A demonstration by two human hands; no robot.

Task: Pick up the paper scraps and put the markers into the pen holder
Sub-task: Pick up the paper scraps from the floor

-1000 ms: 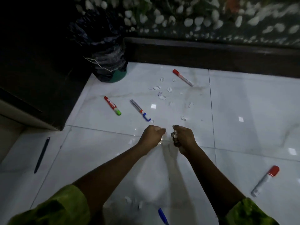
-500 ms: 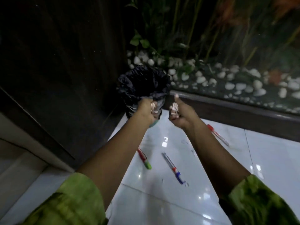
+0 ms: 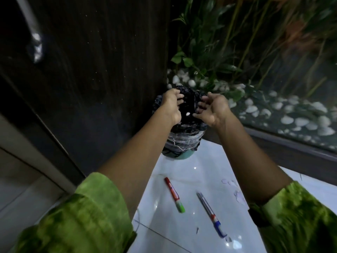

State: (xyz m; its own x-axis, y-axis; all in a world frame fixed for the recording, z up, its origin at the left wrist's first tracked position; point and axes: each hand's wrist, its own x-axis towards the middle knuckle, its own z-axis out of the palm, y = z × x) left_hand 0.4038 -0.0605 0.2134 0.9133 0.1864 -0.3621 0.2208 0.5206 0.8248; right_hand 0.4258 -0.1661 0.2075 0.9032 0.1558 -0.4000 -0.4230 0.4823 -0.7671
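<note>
- Over the mouth of the bin [image 3: 184, 143], which wears a black liner and stands in the corner by the dark door, I hold both hands: my left hand [image 3: 172, 106] and my right hand [image 3: 212, 110] are spread wide, fingers splayed, gripping nothing.
- Between the two palms one white paper scrap [image 3: 187, 114] shows against the black liner; I cannot tell whether it is falling or already resting inside.
- On the white tiled floor [image 3: 191, 172] lie two markers, well apart from the bin: a red marker with a green cap [image 3: 174, 194], and beside it a grey marker with a blue end [image 3: 211, 214].
- Near my right forearm a small cluster of scraps [image 3: 237, 194] remains on the tile; too faint to count.
- No pen holder is in view.
- Risk, as I judge it: light scraps may drift past the rim or cling to my fingers, since the opening is narrow and the liner crumpled.
- Further risk: faint scraps on glossy tile may be overlooked in this dim light.
</note>
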